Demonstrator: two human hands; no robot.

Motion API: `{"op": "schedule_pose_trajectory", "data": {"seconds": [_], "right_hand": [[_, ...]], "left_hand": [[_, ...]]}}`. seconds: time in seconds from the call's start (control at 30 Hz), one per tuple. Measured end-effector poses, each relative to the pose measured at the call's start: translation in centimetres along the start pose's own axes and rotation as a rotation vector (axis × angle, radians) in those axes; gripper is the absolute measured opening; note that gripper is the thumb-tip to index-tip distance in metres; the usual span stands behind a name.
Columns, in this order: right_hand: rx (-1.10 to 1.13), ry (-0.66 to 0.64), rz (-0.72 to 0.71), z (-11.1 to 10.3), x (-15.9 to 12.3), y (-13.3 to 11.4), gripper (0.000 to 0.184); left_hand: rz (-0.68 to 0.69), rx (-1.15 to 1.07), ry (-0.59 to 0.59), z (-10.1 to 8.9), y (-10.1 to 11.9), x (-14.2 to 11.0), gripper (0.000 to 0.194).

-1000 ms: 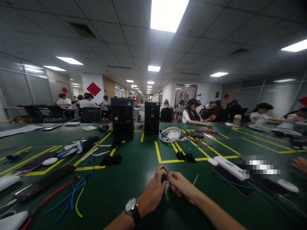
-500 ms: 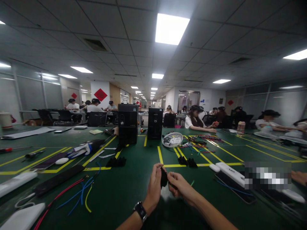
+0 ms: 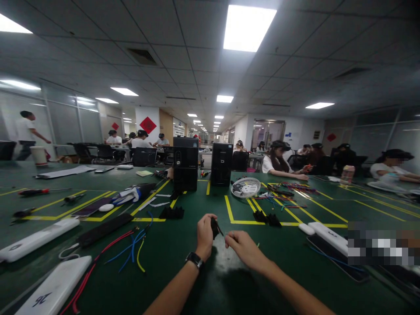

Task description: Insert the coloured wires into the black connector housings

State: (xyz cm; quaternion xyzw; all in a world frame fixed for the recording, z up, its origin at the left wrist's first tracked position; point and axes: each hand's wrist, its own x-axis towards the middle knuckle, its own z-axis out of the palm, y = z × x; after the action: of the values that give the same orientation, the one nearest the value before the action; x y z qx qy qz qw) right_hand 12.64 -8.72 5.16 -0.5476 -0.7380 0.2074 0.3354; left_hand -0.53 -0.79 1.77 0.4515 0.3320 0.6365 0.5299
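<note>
In the middle of the head view, my left hand (image 3: 205, 236) is closed round a small black ridged block (image 3: 214, 228), tilted and partly hidden by the fingers. A thin dark piece sticks out from the block toward my right hand (image 3: 244, 248). The right thumb and forefinger are pinched just to the right of it. Behind that hand shows the tip of a thin green wire (image 3: 258, 245), which seems to run into its grip; the rest is hidden. Similar black ridged blocks (image 3: 171, 213) lie farther off on the green table (image 3: 197, 280).
Two black computer towers (image 3: 185, 164) stand at the back beside a white basket (image 3: 246, 187). Red wires (image 3: 101, 258) and blue wires (image 3: 133, 245) lie left, near white power banks (image 3: 52, 288). A phone (image 3: 337, 258) lies right. People sit at tables beyond.
The view has swung left. My right hand has drawn slightly away from the block, and a thin dark piece now shows between the hands. A walking person has come into view at far left.
</note>
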Motion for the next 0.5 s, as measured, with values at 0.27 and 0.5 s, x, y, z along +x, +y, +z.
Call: {"op": "schedule_pose_trajectory", "data": {"seconds": [0.27,0.5], "right_hand": [[-0.416,0.094,-0.079,2.4,0.6,0.4,0.031],[-0.415,0.074,-0.083,4.2,-0.5,1.0,0.031]], "left_hand": [[-0.141,-0.209,0.079,-0.1,-0.4,0.4,0.031],[-0.252,-0.294,0.062,0.6,0.0,0.1,0.029]]}}
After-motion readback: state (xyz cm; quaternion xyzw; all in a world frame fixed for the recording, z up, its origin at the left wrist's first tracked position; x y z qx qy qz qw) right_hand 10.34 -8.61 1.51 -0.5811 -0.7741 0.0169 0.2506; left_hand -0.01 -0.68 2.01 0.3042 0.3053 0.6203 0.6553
